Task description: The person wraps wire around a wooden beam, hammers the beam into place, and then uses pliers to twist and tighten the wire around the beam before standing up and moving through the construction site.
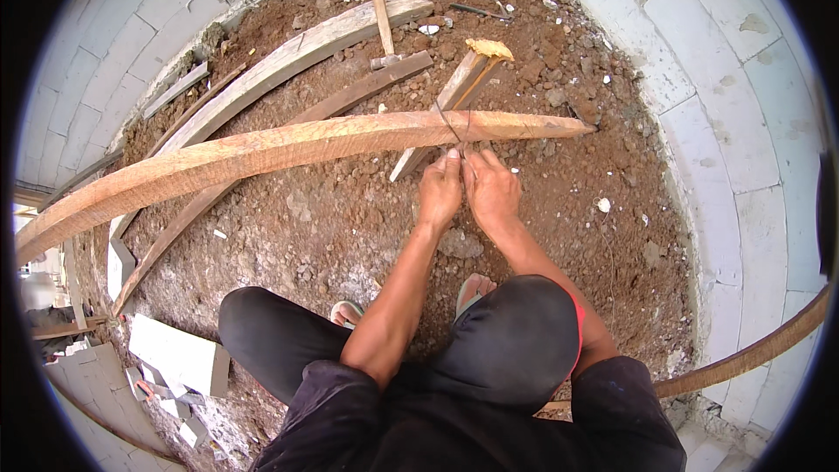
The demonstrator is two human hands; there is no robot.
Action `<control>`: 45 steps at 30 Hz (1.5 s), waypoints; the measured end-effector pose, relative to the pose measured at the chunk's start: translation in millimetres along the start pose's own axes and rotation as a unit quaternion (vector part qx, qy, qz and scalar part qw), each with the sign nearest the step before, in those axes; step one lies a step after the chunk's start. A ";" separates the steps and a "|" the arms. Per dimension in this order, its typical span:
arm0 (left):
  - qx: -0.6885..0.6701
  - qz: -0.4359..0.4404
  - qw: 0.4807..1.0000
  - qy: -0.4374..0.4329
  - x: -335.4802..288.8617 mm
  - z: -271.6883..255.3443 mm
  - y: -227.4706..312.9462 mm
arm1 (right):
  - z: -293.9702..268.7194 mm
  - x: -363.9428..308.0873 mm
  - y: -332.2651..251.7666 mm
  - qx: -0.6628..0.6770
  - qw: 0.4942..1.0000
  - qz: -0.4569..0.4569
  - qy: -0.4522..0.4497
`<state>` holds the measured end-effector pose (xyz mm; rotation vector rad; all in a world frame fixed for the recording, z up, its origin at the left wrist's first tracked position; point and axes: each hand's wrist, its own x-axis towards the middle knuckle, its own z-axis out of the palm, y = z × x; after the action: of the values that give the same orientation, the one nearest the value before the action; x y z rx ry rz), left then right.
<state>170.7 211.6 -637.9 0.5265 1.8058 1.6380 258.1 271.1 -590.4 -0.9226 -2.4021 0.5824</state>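
A long reddish wooden beam runs across in front of me. Around it, close to its right end, passes a thin dark wire, crossing over the top face. Just on the near side of the beam, my left hand is closed, thumb and fingers pinching the wire's end. My right hand sits against it, also closed on the wire; the exact grip is partly hidden by the fingers. Beneath the beam at this spot a short wooden post slants through, its far end topped with a yellowish splintered head.
A hammer with a wooden handle lies beyond the beam, near a grey plank and a brown plank. Pale block walls rise on both sides. White block pieces lie lower left. Stony brown soil covers the ground.
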 end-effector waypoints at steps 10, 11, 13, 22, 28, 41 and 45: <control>-0.163 -0.006 0.981 -0.102 2.6 -10.9 7.2 | 7.0 -9.5 -21.2 0.162 0.986 0.041 -0.015; -0.155 -0.007 0.981 -0.113 4.9 -12.9 5.4 | 2.4 -9.7 -19.6 0.137 0.990 0.021 -0.023; -0.111 0.015 0.989 -0.101 3.3 -8.2 14.9 | -5.4 -5.4 -9.0 0.110 0.993 0.004 -0.029; -0.007 0.049 0.999 -0.018 27.0 -12.2 -1.6 | -32.3 41.3 15.2 -0.029 0.988 -0.046 -0.145; 0.035 0.061 0.997 -0.004 47.2 -16.9 -14.1 | -34.7 97.9 22.5 -0.076 0.974 -0.114 -0.183; 0.050 0.027 0.998 0.038 42.3 -12.7 16.7 | -14.3 80.9 35.8 0.108 0.992 0.031 -0.061; 0.126 0.014 0.992 0.023 37.7 -15.3 24.6 | -18.8 82.6 38.9 0.056 0.994 0.038 -0.083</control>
<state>130.1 229.3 -620.4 0.6310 2.0634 1.4578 234.7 359.6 -572.6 -0.9540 -2.4597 0.8434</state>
